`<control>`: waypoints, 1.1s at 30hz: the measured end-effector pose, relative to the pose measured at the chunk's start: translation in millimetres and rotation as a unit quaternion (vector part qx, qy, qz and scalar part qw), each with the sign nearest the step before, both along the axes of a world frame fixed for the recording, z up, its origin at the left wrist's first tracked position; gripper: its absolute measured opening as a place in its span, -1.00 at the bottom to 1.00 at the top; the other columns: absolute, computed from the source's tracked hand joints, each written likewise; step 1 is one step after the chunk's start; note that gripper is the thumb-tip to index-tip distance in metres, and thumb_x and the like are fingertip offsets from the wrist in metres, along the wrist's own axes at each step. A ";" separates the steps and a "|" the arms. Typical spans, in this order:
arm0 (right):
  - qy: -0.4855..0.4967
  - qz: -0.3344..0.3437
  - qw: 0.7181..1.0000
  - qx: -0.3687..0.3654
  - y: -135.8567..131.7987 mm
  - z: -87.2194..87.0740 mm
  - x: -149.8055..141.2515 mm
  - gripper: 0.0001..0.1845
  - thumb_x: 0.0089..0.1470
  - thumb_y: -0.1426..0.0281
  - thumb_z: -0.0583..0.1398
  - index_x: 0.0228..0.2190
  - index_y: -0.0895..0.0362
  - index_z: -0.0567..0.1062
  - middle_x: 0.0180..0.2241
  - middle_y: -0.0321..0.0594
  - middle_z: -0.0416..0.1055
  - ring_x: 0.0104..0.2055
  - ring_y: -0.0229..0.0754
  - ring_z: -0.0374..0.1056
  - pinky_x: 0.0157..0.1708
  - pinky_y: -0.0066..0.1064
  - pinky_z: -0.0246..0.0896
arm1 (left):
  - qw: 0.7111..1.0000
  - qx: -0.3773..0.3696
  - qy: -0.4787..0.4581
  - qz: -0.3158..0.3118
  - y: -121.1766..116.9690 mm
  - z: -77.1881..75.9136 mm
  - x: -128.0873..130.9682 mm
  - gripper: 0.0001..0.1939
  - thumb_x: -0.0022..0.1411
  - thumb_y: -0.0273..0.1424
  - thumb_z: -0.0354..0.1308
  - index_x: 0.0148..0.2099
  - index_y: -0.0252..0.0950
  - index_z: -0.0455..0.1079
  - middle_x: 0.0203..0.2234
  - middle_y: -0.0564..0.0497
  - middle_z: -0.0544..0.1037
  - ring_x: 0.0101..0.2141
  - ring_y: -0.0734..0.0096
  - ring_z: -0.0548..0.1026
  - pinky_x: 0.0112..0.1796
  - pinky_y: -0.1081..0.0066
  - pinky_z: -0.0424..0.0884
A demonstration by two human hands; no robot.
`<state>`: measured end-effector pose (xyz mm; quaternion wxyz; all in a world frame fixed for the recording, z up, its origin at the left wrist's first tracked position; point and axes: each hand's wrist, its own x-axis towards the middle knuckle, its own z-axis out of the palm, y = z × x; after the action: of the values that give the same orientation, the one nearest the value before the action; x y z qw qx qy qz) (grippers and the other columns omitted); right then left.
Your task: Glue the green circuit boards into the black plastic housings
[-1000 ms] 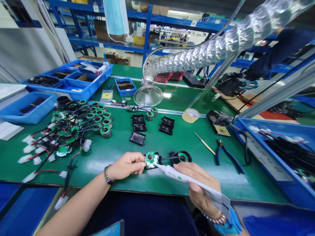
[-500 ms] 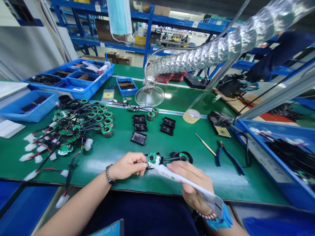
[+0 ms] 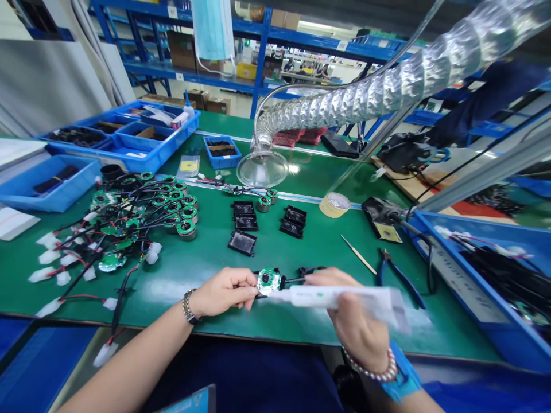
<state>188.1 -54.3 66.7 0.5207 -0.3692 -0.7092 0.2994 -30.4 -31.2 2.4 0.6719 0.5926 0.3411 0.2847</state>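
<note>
A small round green circuit board (image 3: 267,281) sits in a black holder near the front edge of the green bench (image 3: 301,241). My left hand (image 3: 224,291), with a watch at the wrist, pinches the board's left edge. My right hand (image 3: 355,321) is closed round a white tube (image 3: 340,298) that lies nearly level, its nozzle pointing left and touching the board. A black cable runs from the board to a black round part (image 3: 312,269), mostly hidden behind my right hand.
A heap of green boards with wires and white plugs (image 3: 124,223) lies at left. Black housings (image 3: 245,223), a tape roll (image 3: 336,203), a thin stick (image 3: 359,255) and blue pliers (image 3: 400,275) lie beyond. Blue bins (image 3: 482,275) flank the bench; a foil duct hood (image 3: 262,166) hangs over it.
My right hand has swung the white tube from a slant up to nearly level, its rear end rising and blurring. The nozzle stays at the board. My left hand has not moved.
</note>
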 end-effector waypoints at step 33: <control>-0.198 -0.027 0.966 0.165 15.6 3.1 9.5 -0.69 0.20 0.33 -0.06 -0.36 0.15 0.43 -0.50 -0.22 0.48 -0.46 -0.25 0.42 -0.44 -0.48 0.33 | 0.989 -0.114 -0.091 -0.008 2.2 -3.1 0.7 -0.71 0.08 -0.23 0.18 -0.41 -0.37 0.26 -0.64 0.06 0.46 -0.71 0.70 0.15 -0.70 0.62 -0.01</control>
<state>197.6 -38.7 69.8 0.4319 -0.3492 -0.8272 0.0852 -29.7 -29.0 -0.7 0.7656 0.4865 0.3039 0.2912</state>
